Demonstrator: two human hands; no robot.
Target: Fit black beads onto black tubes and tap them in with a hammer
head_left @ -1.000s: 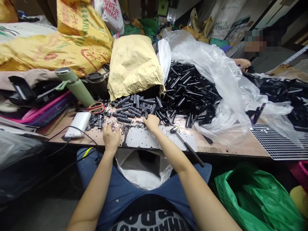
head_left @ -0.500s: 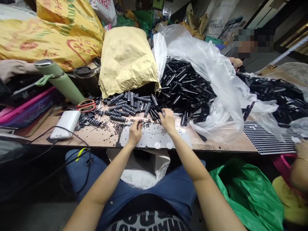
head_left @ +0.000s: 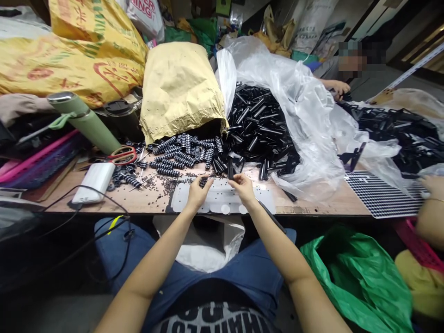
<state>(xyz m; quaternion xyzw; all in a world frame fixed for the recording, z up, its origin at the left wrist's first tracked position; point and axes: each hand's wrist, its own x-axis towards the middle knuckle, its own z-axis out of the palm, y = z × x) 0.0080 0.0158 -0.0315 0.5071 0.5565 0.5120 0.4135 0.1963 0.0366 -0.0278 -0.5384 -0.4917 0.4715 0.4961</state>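
Note:
My left hand (head_left: pixel 197 193) is closed in a pinch on a small black bead-like piece (head_left: pixel 204 181) over a white perforated sheet (head_left: pixel 222 200) at the table's near edge. A short black tube (head_left: pixel 230 167) stands upright in the fingers of my right hand (head_left: pixel 243 188), a little to the right of the left hand. Behind both hands lies a heap of ribbed black-and-white cylinders (head_left: pixel 183 153) spilling from a tan paper sack (head_left: pixel 178 88). A large pile of black tubes (head_left: pixel 263 127) rests on clear plastic sheeting (head_left: pixel 305 115). Small black beads (head_left: pixel 159 186) are scattered on the wood.
A green bottle (head_left: pixel 83 121), red-handled scissors (head_left: pixel 122 155) and a white power bank (head_left: pixel 94 181) with a cable sit at the left. Yellow sacks are piled behind. A green bag (head_left: pixel 350 273) lies at the lower right. Another person's hand (head_left: pixel 430 185) is on a perforated tray (head_left: pixel 379 196).
My right hand drew back from the tube pile with a black tube in it. My left hand moved right from the scattered beads and now pinches a small piece near the right hand.

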